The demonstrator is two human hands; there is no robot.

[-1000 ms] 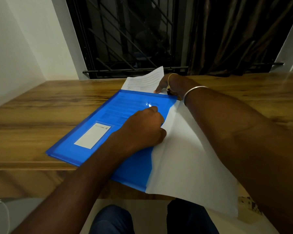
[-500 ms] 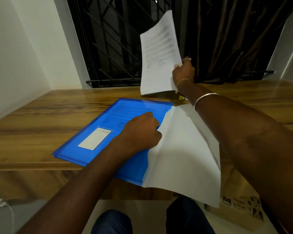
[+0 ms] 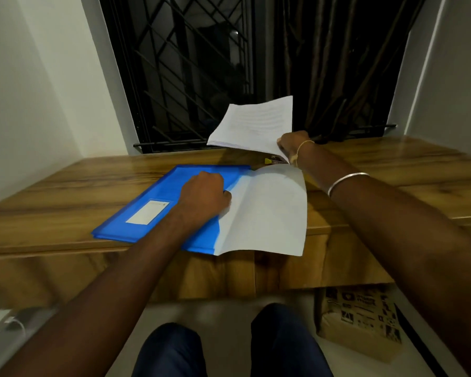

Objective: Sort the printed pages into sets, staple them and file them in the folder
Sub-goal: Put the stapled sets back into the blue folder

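Seems at the filing step: pinches a set of pages (image 3: 253, 123) in the right hand (image 3: 292, 144), aloft at one o'clock of the folder (image 3: 158, 191) on the table (image 3: 65, 191), and grips its open edge with the curled left hand (image 3: 203, 195).

head-worn view, facing forward-down, near the wooden desk (image 3: 65, 202)
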